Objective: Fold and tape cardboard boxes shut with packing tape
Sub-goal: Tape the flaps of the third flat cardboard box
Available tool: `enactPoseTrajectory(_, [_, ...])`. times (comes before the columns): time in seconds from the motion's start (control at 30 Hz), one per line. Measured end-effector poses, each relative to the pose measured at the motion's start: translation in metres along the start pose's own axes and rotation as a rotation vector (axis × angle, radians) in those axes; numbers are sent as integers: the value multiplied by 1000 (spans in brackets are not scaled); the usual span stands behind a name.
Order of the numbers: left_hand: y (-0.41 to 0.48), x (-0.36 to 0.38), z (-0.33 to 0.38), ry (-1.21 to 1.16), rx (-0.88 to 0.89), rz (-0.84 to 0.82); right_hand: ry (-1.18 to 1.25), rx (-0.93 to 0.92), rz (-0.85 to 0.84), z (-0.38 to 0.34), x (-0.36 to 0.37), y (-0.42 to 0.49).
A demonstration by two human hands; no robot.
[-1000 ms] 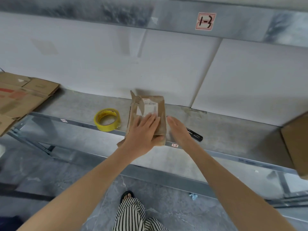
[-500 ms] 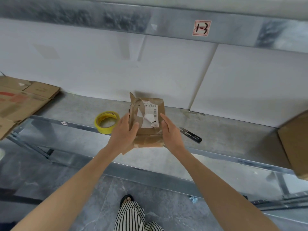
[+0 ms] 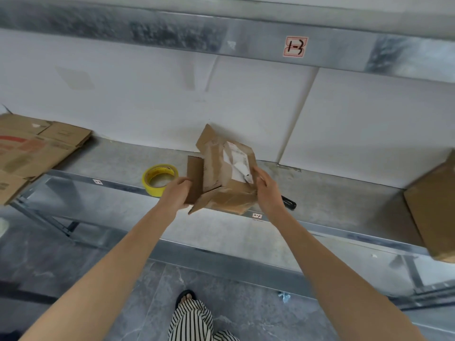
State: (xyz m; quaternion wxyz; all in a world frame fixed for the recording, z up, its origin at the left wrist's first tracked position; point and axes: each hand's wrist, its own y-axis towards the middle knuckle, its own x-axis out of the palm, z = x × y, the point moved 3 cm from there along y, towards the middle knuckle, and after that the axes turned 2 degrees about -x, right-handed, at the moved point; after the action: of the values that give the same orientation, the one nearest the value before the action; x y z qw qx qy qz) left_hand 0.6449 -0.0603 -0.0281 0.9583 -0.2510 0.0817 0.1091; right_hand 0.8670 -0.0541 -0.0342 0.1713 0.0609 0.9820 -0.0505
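Cardboard box (image 3: 229, 178) | left grip (image 3: 177, 193) pinches its left flap (image 3: 194, 179) | right grip (image 3: 267, 190) clasps right side

A small cardboard box (image 3: 229, 178) with open flaps was held tilted over the metal shelf (image 3: 332, 200). The left hand (image 3: 178, 193) gripped its left flap and the right hand (image 3: 267, 190) clasped its right side. A yellow tape roll (image 3: 160, 178) lay just left.

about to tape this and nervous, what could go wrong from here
The box sits tilted at the edge of the shelf; freeing a hand for the tape could let it tip off.
The flap that the left hand grips stands open and may spring back.
The right hand could knock the snips beside it.
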Motion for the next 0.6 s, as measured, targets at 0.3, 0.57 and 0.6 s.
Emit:
enactPoseTrajectory(0.3, [-21,19,24,233,345,21,-466,-147,-81,-46,-24,3])
enactPoseTrajectory(0.57, [-39,20,43,487,517,-31,-617,-172,-243,-70,-2,-9])
enactPoseTrajectory(0.6, [-41,20,44,491,517,-50,-635,-167,-229,-70,-2,-10])
